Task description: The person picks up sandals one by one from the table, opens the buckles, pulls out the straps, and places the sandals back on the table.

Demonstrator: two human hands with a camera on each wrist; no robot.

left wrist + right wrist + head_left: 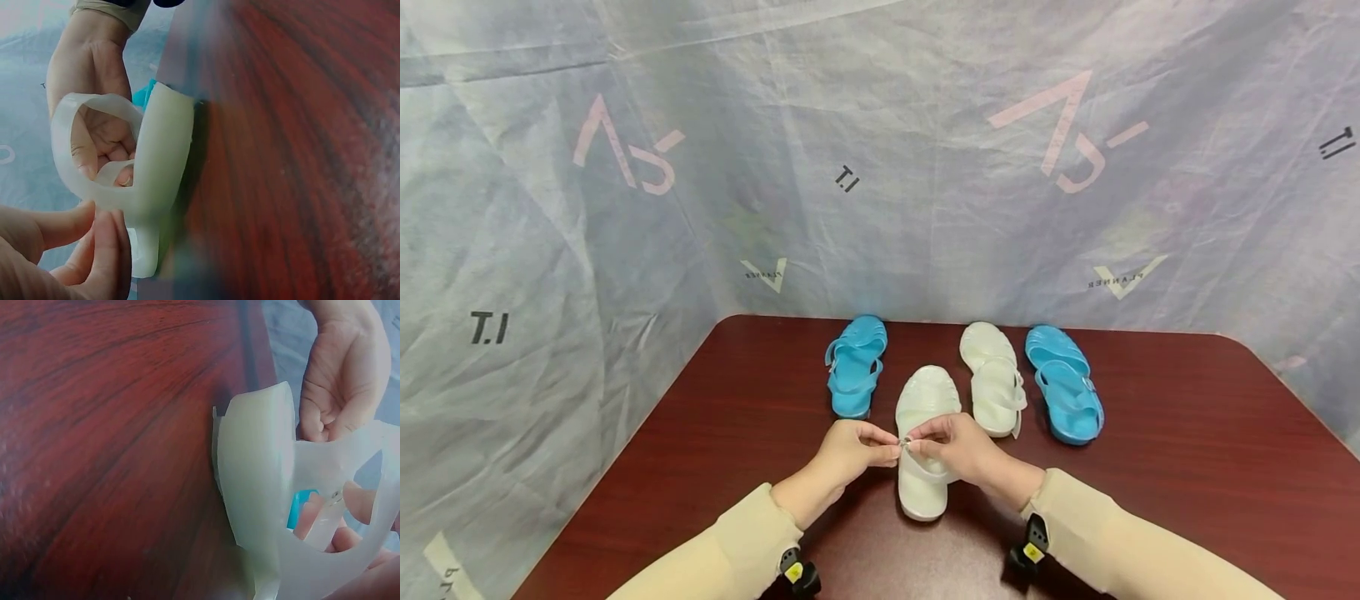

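Note:
A white sandal [923,500] lies on the table with its heel toward me. At its left side is a small metal buckle [904,442], where both hands meet. My left hand [844,457] pinches the sandal there between thumb and fingers. From the right, my right hand [964,450] reaches over the sandal and pinches the strap at the buckle. Looped ankle straps [65,147] stand up from the sole in the left wrist view. In the right wrist view, thumb and fingers hold the strap end [325,525] near the buckle; whether it is fastened is hidden.
Behind on the dark red table [700,450] lie a blue sandal [853,375] at left, another white sandal [994,392] just right of the hands, and a second blue sandal [1070,400] farther right. A grey printed cloth [910,225] hangs behind the table.

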